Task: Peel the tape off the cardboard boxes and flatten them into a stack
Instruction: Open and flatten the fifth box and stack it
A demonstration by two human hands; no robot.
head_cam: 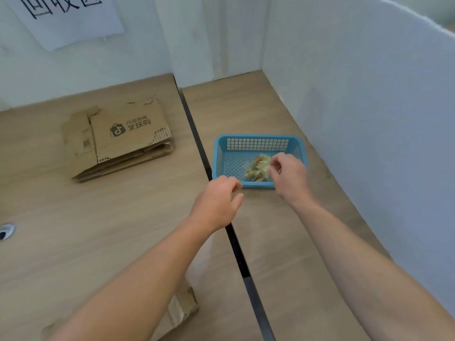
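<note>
Dropping peeled tape wad (pixel 258 168) into blue basket (pixel 256 141): right hand (pixel 289 177) loosely pinched, grip unclear; left hand (pixel 216 205) half-open, empty. Next: near cardboard box (pixel 182 308).

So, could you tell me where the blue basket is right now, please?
In the head view, the blue basket sits on the right-hand table just past the dark gap, under the right hand, well right of the flattened cardboard stack.

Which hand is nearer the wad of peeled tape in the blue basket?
Right. The right hand is over the blue basket, its fingers at the wad of peeled tape. The left hand hovers outside the basket's near left corner, over the table.
</note>
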